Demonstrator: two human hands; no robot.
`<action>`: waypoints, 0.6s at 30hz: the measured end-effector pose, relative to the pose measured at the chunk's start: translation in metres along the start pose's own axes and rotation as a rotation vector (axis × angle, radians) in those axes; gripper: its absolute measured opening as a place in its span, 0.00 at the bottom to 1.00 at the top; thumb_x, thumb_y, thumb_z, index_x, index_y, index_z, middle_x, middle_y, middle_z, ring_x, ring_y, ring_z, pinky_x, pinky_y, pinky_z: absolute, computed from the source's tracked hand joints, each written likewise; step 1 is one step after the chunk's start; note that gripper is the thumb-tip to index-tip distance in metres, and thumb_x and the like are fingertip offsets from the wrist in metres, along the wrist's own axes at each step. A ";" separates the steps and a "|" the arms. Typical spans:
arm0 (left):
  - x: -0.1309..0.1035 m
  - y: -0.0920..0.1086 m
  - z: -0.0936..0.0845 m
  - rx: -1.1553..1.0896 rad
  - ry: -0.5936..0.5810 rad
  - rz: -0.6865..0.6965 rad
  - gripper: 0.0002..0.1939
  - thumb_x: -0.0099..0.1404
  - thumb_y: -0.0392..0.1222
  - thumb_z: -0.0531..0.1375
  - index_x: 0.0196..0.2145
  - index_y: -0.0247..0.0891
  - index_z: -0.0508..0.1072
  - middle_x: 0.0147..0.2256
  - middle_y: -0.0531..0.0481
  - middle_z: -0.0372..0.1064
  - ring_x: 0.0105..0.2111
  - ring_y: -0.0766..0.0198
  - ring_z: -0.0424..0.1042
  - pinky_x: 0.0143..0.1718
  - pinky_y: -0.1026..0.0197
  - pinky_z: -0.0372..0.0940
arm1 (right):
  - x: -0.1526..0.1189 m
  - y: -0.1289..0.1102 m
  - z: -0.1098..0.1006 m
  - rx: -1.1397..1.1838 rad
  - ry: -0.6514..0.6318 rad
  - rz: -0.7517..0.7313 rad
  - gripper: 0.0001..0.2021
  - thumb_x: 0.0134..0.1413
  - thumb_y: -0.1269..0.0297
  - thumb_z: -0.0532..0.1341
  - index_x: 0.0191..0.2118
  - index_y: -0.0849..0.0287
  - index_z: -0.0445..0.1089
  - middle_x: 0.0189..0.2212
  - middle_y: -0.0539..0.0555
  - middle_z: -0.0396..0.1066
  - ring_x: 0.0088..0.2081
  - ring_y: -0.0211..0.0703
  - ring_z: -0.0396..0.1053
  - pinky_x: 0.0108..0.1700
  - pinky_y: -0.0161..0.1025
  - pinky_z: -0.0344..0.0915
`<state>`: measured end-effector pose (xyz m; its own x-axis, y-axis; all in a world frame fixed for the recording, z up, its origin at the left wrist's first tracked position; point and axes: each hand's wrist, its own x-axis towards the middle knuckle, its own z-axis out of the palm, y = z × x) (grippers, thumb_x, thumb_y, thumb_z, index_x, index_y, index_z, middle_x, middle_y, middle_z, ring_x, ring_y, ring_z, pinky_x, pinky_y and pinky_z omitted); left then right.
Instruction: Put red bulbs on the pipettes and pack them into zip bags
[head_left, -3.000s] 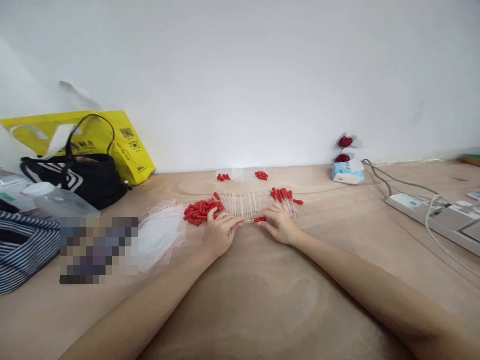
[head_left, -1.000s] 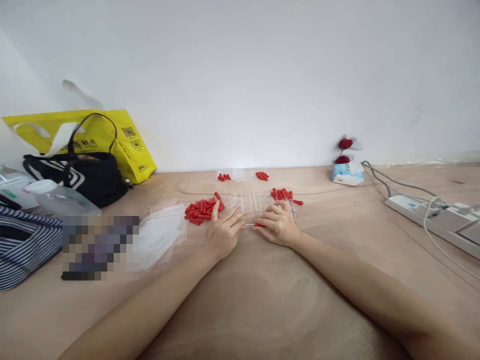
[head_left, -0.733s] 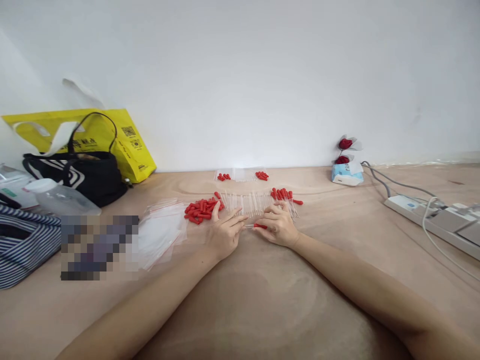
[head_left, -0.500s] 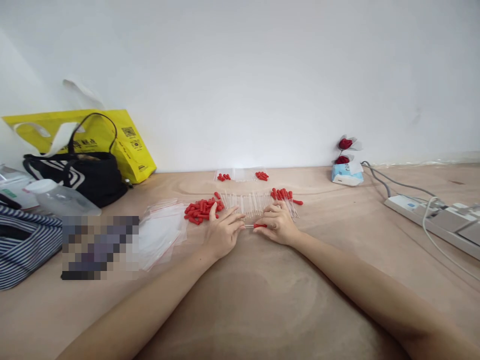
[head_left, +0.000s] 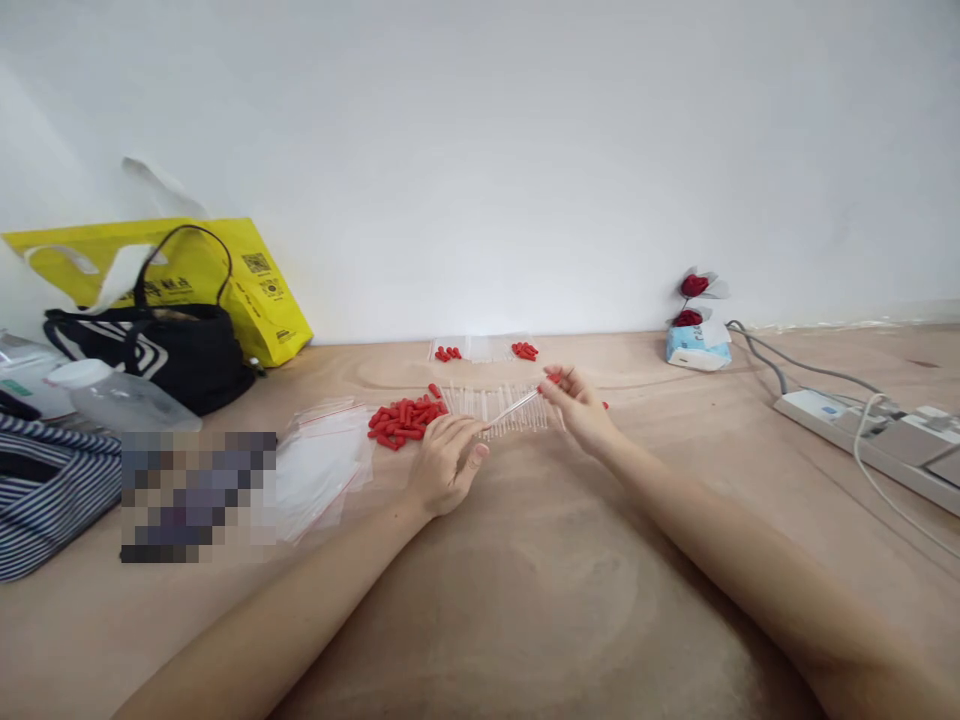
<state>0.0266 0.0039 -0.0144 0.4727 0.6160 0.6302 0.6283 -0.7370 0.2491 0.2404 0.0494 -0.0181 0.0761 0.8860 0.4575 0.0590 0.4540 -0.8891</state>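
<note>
Fingers of the right hand (head_left: 581,410) are closed on the red bulb (head_left: 553,379) of a clear dropper (head_left: 517,407) in the head view, while the left hand (head_left: 442,465) is loosely open, its thumb parted from the fingers. Half a second ago the dropper lies level between two pinching hands; now its bulb end is raised and the tube slants down over the row of clear tubes (head_left: 469,402) to the left fingertips. Whether its tip touches them, I cannot tell. As I judge it, bulb and tube are joined and the right hand now bears most of the hold, the left giving light support at most. Left of the row, the pile of red bulbs (head_left: 405,422) sits on the bench (head_left: 525,580), just beyond the left hand, with flat plastic bags (head_left: 322,465) beside it. One red end (head_left: 606,405) shows past the right hand; whatever lies behind that hand is mostly hidden.
</note>
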 end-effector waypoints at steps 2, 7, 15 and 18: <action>0.001 0.001 0.000 -0.011 -0.009 -0.017 0.14 0.64 0.42 0.47 0.41 0.37 0.68 0.39 0.47 0.69 0.44 0.59 0.63 0.48 0.53 0.54 | 0.019 0.001 -0.019 -0.089 0.037 0.044 0.18 0.48 0.50 0.54 0.40 0.57 0.62 0.25 0.49 0.65 0.27 0.36 0.64 0.30 0.36 0.62; 0.001 0.000 0.005 -0.021 -0.070 0.018 0.13 0.64 0.41 0.47 0.36 0.39 0.70 0.37 0.49 0.69 0.41 0.61 0.64 0.46 0.53 0.55 | 0.042 0.009 -0.052 -0.598 0.090 0.061 0.18 0.51 0.58 0.50 0.46 0.59 0.65 0.28 0.52 0.69 0.32 0.40 0.66 0.36 0.39 0.59; -0.002 -0.001 0.005 -0.033 -0.109 0.032 0.13 0.65 0.40 0.47 0.33 0.39 0.71 0.36 0.49 0.69 0.40 0.62 0.64 0.45 0.55 0.55 | 0.038 0.020 -0.029 -1.109 0.052 0.105 0.14 0.50 0.59 0.52 0.40 0.57 0.65 0.28 0.53 0.71 0.37 0.47 0.66 0.43 0.47 0.50; -0.001 0.001 0.004 -0.038 -0.120 0.040 0.14 0.65 0.40 0.47 0.32 0.39 0.71 0.36 0.49 0.69 0.39 0.62 0.64 0.43 0.55 0.56 | 0.040 0.024 -0.025 -1.182 0.073 0.130 0.13 0.49 0.58 0.52 0.38 0.58 0.66 0.28 0.54 0.71 0.38 0.49 0.65 0.43 0.48 0.48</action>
<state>0.0289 0.0036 -0.0175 0.5692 0.6131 0.5479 0.5846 -0.7703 0.2546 0.2696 0.0938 -0.0210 0.2032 0.8940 0.3992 0.9244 -0.0408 -0.3791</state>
